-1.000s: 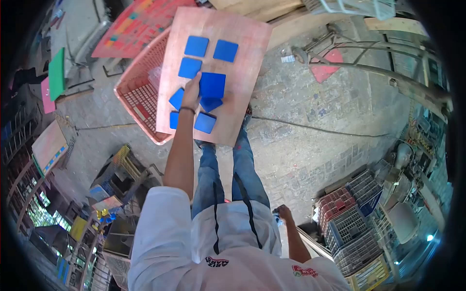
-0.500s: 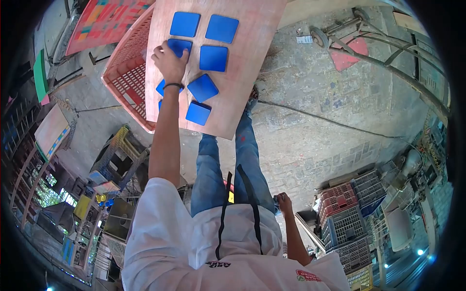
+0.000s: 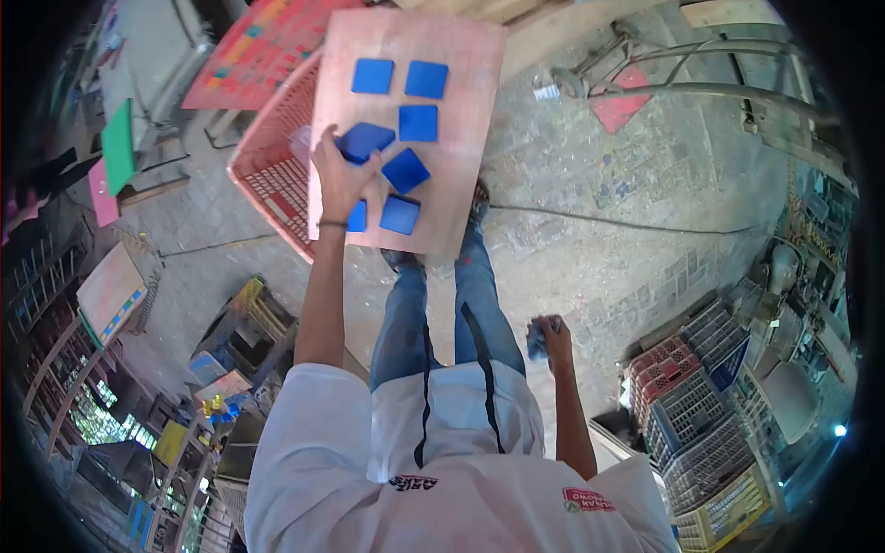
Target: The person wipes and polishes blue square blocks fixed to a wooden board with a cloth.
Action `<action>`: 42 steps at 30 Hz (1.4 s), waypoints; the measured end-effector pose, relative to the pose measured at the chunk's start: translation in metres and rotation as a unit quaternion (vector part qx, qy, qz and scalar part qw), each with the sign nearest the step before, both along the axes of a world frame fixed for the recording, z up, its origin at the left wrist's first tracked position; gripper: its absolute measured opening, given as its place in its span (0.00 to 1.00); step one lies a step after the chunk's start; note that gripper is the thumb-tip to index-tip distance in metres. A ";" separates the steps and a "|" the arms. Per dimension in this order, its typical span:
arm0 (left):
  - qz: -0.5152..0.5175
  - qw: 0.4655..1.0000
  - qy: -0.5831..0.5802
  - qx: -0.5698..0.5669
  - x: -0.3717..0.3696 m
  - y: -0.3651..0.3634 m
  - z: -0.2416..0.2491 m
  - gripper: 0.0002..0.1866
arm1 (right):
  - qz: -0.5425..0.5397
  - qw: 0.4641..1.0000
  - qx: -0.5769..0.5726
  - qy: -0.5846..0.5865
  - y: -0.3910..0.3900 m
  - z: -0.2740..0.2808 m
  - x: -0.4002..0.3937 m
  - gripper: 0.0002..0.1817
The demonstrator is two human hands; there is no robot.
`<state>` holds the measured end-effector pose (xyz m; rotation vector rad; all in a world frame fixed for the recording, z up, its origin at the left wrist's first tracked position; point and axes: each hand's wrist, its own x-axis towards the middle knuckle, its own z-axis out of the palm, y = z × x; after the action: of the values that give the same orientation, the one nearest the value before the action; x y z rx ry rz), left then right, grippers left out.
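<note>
My left hand (image 3: 339, 180) is closed on a blue square tile (image 3: 367, 140), thumb on one edge and fingers on another; the tile looks turned and slightly raised from the pinkish wooden board (image 3: 470, 101). Other blue tiles lie on this board: two at its far end, one (image 3: 418, 123) right of the held one, a turned one (image 3: 406, 170) and another (image 3: 400, 214) nearer me. One more blue tile (image 3: 357, 217) is partly covered by my left wrist. Beside my right thigh, my right hand (image 3: 555, 339) grips a crumpled dark blue-grey cloth (image 3: 536, 339).
A pink plastic crate (image 3: 272, 189) stands under the board's left side. A cable (image 3: 608, 214) crosses the floor. Stacked crates (image 3: 691, 396) stand at lower right, a metal frame (image 3: 701, 89) at upper right. A red patterned panel (image 3: 263, 55) leans at upper left.
The tile under my left hand has turned and appears lifted at one side. My right hand has swung outward from my thigh, bringing the cloth into view. The whole view has shifted.
</note>
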<state>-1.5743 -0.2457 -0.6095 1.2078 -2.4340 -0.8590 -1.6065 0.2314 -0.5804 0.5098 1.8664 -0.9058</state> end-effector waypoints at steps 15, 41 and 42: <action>0.074 0.757 0.534 0.370 0.178 0.108 0.352 0.33 | 0.302 0.569 -0.583 0.495 -0.314 0.376 0.112 0.14; -0.019 0.857 0.510 0.067 0.185 0.112 0.382 0.27 | 0.232 0.524 -0.551 0.607 -0.315 0.370 0.157 0.12; 0.009 0.863 0.503 0.051 0.187 0.105 0.381 0.26 | 0.230 0.527 -0.549 0.606 -0.316 0.362 0.152 0.12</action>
<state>-1.3871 -0.1408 -0.2290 0.5406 -1.5186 -1.2170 -1.4549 -0.0849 -0.2185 -1.7582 1.7067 -1.9981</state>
